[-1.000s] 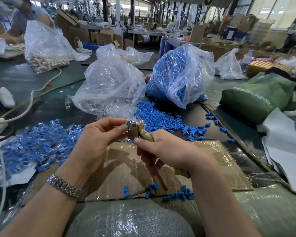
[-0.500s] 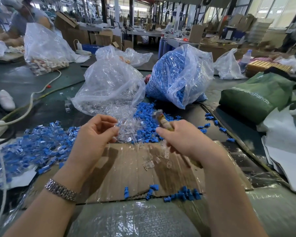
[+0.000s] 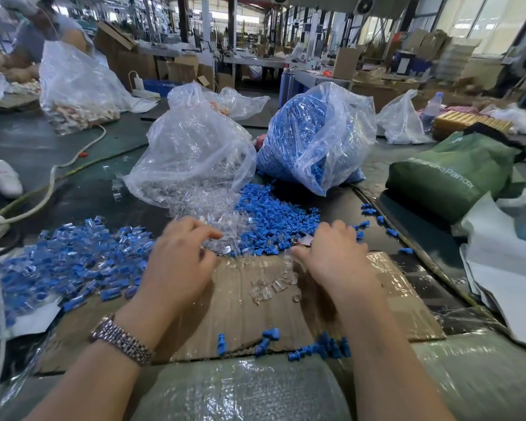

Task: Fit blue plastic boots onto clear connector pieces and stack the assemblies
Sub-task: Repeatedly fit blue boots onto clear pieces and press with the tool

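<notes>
My left hand (image 3: 179, 259) reaches forward with bent fingers, their tips touching the loose heap of clear connectors (image 3: 207, 217). My right hand (image 3: 331, 256) lies knuckles-up at the edge of the loose blue boots (image 3: 274, 214). It grips a small tool (image 3: 303, 239), of which only the tip shows beside the forefinger. A few clear connectors (image 3: 268, 288) lie on the cardboard sheet (image 3: 249, 323) between my hands. Several blue boots (image 3: 322, 347) sit at the cardboard's near edge. A broad pile of finished assemblies (image 3: 73, 256) spreads out to the left.
Behind the heaps stand a bag of clear connectors (image 3: 195, 153) and a bag of blue boots (image 3: 316, 132). A green bag (image 3: 450, 177) and white sheets (image 3: 504, 284) lie on the right, a white cable (image 3: 49, 189) on the left. Another person works far left.
Both hands have dropped from chest height and moved apart and forward onto the heaps. The piece they held together a second ago is gone from view. Clear connectors now lie on the cardboard.
</notes>
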`<state>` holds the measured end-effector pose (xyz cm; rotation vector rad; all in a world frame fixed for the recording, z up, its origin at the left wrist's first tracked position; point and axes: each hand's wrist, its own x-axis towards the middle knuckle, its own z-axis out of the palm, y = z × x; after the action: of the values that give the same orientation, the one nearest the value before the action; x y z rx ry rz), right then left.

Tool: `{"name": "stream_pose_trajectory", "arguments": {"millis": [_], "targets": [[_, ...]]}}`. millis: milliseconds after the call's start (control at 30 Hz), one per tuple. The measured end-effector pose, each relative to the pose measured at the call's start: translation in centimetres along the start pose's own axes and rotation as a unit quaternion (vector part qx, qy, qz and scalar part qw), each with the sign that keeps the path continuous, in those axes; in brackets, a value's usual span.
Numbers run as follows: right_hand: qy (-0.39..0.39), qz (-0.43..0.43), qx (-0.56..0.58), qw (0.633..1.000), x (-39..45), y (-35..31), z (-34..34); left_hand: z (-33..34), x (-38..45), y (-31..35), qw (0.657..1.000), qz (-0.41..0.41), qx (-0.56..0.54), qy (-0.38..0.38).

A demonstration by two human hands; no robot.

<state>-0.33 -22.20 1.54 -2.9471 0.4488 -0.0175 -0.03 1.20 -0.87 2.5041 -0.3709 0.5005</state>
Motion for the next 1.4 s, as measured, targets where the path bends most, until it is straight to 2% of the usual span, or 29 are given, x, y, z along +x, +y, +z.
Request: {"name": "stream_pose_trajectory", "arguments": {"millis": [100,200,333,567,833,933,1000,1067,1100,1200,1267,1333,1400], "targets": [[0.061,-0.105,-0.003,0.993,0.1,-2.1,0.3,1.2,-0.1,0.6,0.995,0.058,0.009,-0.078],[0.056,-0.156,-0.061,0.984,0.1,-3.5,1.2,2.0,0.0,0.5,0.990,0.077,0.050,-0.104],[0.035,-0.168,-0.091,0.981,0.2,-3.9,1.8,2.5,-0.1,0.4,0.990,0.099,0.037,-0.098],[0.015,-0.187,-0.013,0.982,0.4,-3.6,2.0,2.3,-0.2,0.4,0.990,0.079,-0.020,-0.112],[0.010,-0.225,0.018,0.974,-0.1,-3.1,1.8,2.2,-0.2,1.0,0.991,0.068,-0.017,-0.116],[0.012,-0.211,0.016,0.977,-0.1,-2.8,1.7,1.7,0.0,1.1,0.991,0.045,-0.060,-0.112],[0.023,-0.199,0.039,0.979,-0.1,-2.7,1.5,1.2,0.1,1.1,0.984,0.002,-0.141,-0.112],[0.039,-0.199,0.062,0.977,-0.2,-2.5,1.3,0.5,0.1,1.0,0.956,-0.067,-0.257,-0.125],[0.041,-0.205,0.082,0.974,-0.2,-2.4,1.1,0.2,0.1,0.9,0.930,-0.110,-0.322,-0.136],[0.026,-0.233,0.232,0.944,-0.8,-2.2,0.6,-0.5,0.4,1.1,0.801,-0.220,-0.538,-0.142],[0.015,-0.239,0.327,0.914,-1.3,-2.4,0.2,-0.7,0.6,1.1,0.739,-0.243,-0.614,-0.132],[0.006,-0.233,0.404,0.884,-1.6,-2.5,0.1,-0.9,0.7,1.1,0.719,-0.250,-0.636,-0.124],[0.001,-0.231,0.451,0.862,-1.7,-2.6,0.1,-0.8,0.7,1.0,0.714,-0.254,-0.641,-0.125]]}}
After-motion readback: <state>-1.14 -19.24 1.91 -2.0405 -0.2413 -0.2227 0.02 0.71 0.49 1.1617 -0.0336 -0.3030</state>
